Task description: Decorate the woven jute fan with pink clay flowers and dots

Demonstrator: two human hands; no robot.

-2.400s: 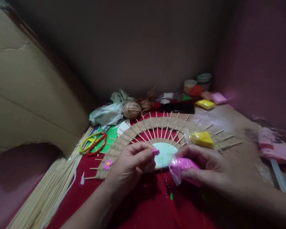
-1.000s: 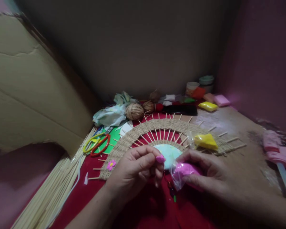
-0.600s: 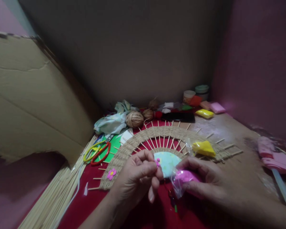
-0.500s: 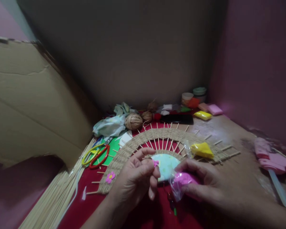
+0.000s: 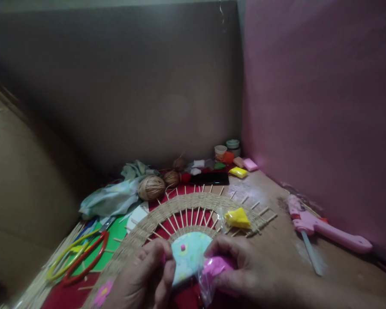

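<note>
1. Pink packet (image 5: 216,267), lower centre of frame, grasped by the right hand (image 5: 244,268): probably light, soft, easily dented, slightly slippery; best held gently around its filled body.
2. Left hand (image 5: 141,274), lower centre-left: closed on one pink bit (image 5: 164,258), mostly hidden.
3. Count: one woven fan (image 5: 196,200), two yellow packets (image 5: 238,218), three twine balls (image 5: 151,187).

The left hand (image 5: 143,277), cut off by the near edge, hides most of a pink scrap (image 5: 164,258) in its grasp. The right hand (image 5: 242,268) covers part of the bagged pink lump (image 5: 216,267). At near left, a pink flower (image 5: 103,294) is blurred; the cardboard (image 5: 13,180) is cut off by the left edge.
</note>
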